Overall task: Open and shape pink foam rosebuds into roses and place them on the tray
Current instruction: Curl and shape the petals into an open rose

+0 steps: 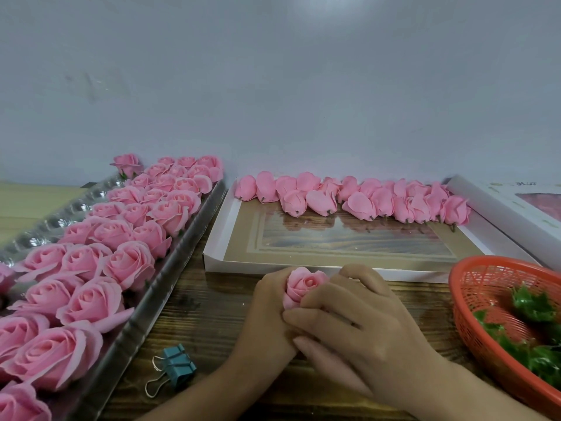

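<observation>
While both hands meet over the wooden table [212, 314], the free room I see is a narrow one — a strip of bare wood hemmed on three sides. To the left the silver tray [170, 268] runs diagonally away from me, its long rim near the left wrist, and it is packed with rows of opened roses [130, 262]. Straight ahead, the front edge of a shallow white box [218, 238] lies just beyond the fingertips; closed rosebuds [358, 199] are heaped along its far side, and its near floor is bare. To the right the rim of an orange basket [464, 299] curves in close to the right forearm, with green leaves [528, 305] inside. A second white box [498, 208] leans behind the basket, against the pale wall [273, 86]. A blue binder clip [176, 364] sits on the wood between the tray's rim and the left forearm. The left hand [273, 302] comes in from below, fingers curled up round the base of a partly opened rose [303, 285], which stands upright above the table with its centre facing me. The right hand [358, 323] wraps over from the right — back of the hand up, fingers curled across the left hand's fingers and against the rose's outer petal, so both hands grip the flower.
</observation>
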